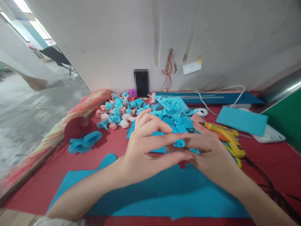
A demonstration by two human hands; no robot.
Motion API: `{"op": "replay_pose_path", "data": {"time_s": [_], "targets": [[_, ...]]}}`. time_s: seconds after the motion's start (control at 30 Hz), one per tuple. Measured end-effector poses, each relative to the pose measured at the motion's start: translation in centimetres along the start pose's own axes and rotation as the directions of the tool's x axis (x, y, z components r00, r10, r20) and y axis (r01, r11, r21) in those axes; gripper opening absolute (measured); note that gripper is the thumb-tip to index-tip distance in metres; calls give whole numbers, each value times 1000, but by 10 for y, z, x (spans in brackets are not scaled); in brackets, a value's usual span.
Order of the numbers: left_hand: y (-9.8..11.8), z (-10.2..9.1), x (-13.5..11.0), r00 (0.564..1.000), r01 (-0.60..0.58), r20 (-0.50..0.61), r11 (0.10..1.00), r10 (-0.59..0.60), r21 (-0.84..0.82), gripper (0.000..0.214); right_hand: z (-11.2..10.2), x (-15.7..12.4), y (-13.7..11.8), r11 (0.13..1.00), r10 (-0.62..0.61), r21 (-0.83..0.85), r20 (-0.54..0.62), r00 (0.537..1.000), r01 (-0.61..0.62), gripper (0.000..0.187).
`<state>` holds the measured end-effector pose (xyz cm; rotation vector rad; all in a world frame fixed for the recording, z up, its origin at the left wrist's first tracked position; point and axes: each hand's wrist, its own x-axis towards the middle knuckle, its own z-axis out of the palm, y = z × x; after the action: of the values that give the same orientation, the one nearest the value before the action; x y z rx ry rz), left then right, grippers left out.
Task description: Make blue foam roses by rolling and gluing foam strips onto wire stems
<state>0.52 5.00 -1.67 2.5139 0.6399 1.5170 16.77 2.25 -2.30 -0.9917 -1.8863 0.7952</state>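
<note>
Between the fingertips of both hands is a small rolled blue paper flower (179, 143), its spiral end facing me. My left hand (145, 141) pinches it from the left with thumb and index finger, the other fingers curled above. From the right, my right hand (207, 147) closes its fingers on the same flower; some of its fingertips are hidden behind it. Beneath both forearms lies a large blue sheet (152, 201). Blue paper scraps (174, 108) are heaped just behind the hands.
Finished blue, pink and white paper flowers (117, 110) are piled at back left, near blue paper petals (84, 142). A yellow glue gun (231, 135) with a black cord lies right, near folded blue paper (242, 121). A straw broom (70, 122) borders the left edge; a wall stands behind.
</note>
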Motion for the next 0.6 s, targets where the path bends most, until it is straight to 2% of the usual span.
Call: {"op": "replay_pose_path", "data": {"time_s": [0.07,0.23,0.47,0.6], "targets": [[0,-1,0,1000,-6,11,1000,6,1,21,0,0,0,1000,-6,17,-6,1000,6,29],[1,-3,-2,999,-35,33,999,34,26,7,0,1,-2,1000,-20,6,15,1000,20,25],[0,-3,-3,997,-82,9,994,81,76,18,1,3,-3,999,-11,40,49,999,9,26],[-1,-2,-1,996,-85,36,992,82,89,8,2,2,2,998,-19,57,58,998,16,24]]}}
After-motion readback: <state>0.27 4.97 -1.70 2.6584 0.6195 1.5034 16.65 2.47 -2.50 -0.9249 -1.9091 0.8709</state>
